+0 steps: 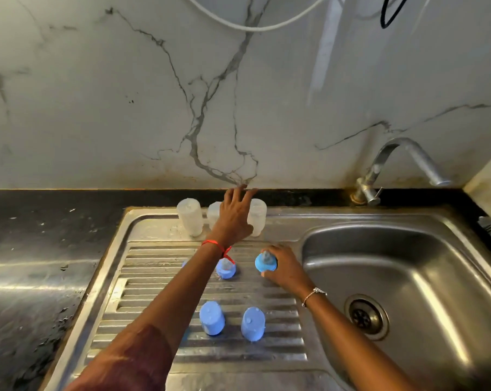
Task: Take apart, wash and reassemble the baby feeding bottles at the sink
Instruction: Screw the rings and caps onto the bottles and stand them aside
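Note:
Three clear bottle bodies stand at the back of the drainboard: one on the left (190, 217), a middle one (214, 211) mostly hidden, and one on the right (258, 217). My left hand (234, 215) reaches over the middle and right bottles with fingers spread and straight; I cannot tell if it touches them. My right hand (285, 268) grips a blue collar with its teat (264, 262) just above the ribbed drainboard. Another blue collar with teat (226, 268) sits under my left wrist. Two blue caps (212, 318) (252, 323) stand nearer to me.
The steel sink basin (394, 249) with its drain (365, 316) lies to the right, and the tap (402, 165) stands behind it. A sliver of a third blue part (184, 263) shows beside my left forearm. Dark wet countertop (41, 235) spreads to the left.

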